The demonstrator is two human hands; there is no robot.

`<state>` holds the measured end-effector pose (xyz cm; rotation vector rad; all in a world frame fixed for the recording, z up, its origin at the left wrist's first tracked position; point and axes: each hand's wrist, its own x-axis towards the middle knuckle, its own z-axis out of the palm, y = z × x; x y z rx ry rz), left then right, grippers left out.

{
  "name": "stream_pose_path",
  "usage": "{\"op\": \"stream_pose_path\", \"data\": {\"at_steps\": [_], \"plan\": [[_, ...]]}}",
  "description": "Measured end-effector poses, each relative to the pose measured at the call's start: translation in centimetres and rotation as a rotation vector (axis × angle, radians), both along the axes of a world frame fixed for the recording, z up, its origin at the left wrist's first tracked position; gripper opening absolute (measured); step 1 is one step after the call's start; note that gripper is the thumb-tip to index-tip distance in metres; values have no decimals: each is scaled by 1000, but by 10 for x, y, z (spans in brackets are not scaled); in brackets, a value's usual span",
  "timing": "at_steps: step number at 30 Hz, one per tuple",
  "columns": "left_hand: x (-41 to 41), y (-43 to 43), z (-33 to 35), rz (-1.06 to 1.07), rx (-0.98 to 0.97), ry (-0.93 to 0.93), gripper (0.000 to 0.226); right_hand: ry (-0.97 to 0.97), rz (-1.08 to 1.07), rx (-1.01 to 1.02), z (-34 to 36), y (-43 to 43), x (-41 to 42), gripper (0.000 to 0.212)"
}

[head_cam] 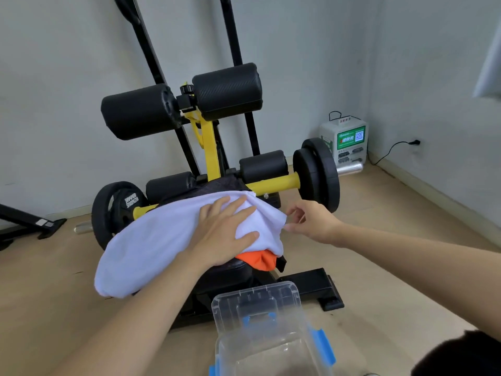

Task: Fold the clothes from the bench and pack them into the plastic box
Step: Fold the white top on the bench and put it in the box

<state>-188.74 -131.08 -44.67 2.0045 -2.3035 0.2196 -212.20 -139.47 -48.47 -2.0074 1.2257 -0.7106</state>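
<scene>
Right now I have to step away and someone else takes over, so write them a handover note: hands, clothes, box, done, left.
Left hand: flat, pressing the white garment on the bench.
Right hand: at that garment's right edge; a pinch cannot be told.
Orange garment lies beneath it.
Plastic box: on the floor in front, open, no clothes inside.
Done: nothing packed.
Left: fold and pack everything.
</scene>
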Motion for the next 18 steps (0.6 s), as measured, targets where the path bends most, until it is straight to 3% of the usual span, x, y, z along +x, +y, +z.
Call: {"op": "stream_pose_path", "data": {"at_steps": [4,7,10,13,16,18], "plan": [[-2,-23,4,113,52,-7,89,-274,-34,159,7,-10,13,17],[-4,-29,0,156,48,-8,85,-468,-80,236,7,-20,18,41],[-1,-26,-5,140,14,-8,87,-362,-73,221,-8,-22,14,60],[1,-18,-8,43,-36,39,81,-293,-84,294,-23,-18,7,55],[-10,-4,-11,-115,-127,85,68,-242,36,361,-27,-12,0,47],[-20,0,-16,-198,-138,19,59,-200,79,329,-27,-10,-3,43]]}}
